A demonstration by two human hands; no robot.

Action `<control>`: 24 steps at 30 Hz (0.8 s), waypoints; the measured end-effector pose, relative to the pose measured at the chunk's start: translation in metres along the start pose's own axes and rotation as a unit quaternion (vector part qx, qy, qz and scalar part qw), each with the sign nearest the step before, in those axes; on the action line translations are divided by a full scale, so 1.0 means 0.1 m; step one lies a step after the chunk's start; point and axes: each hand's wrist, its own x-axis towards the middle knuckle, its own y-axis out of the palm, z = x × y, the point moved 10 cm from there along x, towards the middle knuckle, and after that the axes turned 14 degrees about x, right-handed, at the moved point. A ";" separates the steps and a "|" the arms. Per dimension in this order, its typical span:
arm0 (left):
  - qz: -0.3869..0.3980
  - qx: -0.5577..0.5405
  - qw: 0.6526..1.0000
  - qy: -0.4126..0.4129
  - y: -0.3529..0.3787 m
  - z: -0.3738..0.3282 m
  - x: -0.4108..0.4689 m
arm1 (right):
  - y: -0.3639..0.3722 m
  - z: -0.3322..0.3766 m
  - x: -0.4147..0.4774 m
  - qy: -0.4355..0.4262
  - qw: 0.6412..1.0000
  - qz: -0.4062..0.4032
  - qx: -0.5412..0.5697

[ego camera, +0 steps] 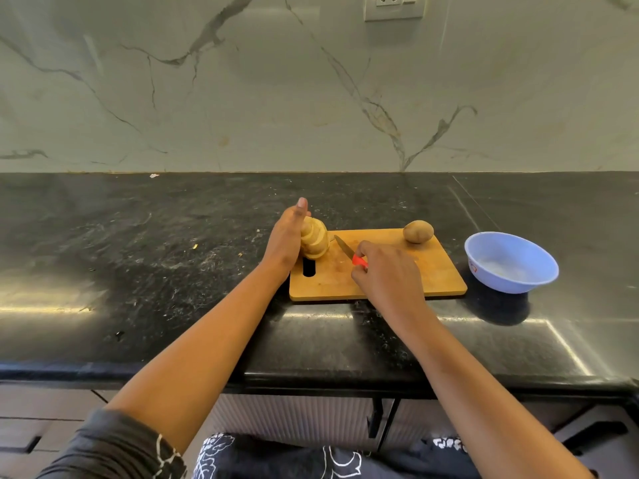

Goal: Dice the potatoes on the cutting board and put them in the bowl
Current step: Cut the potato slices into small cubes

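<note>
1. Where the wooden cutting board (397,278) lies on the black worktop (138,271), a sliced potato (314,243) stands at its far left corner, its round slices still pressed together in a row.
2. Left hand (285,240) is cupped against the left side of that sliced potato, holding the slices together, thumb pointing up and away.
3. Right hand (387,274) is closed around the red handle of a small knife (349,253); the blade points toward the sliced potato, its tip just beside the slices and low over the board.
4. A whole, unpeeled potato (418,231) sits at the far right corner of the board, well apart from both hands.
5. A light blue bowl (511,262) stands on the worktop just right of the board; no potato pieces show inside it.
6. Behind the worktop rises a pale marble wall (311,81) with grey veins, with a socket plate (394,6) at the top edge.
7. Both forearms are bare; a dark patterned sleeve (114,447) shows at the lower left.
</note>
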 end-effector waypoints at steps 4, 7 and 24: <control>-0.019 0.021 1.000 -0.004 0.02 -0.03 0.02 | 0.04 0.09 0.02 -0.014 1.000 0.001 0.003; 0.005 0.020 1.000 -0.006 0.05 -0.02 0.03 | 0.04 0.09 0.02 -0.018 1.000 0.002 0.000; 0.044 0.115 0.992 -0.010 -0.06 -0.03 -0.67 | -0.70 -0.78 -0.23 0.050 0.971 -0.176 0.156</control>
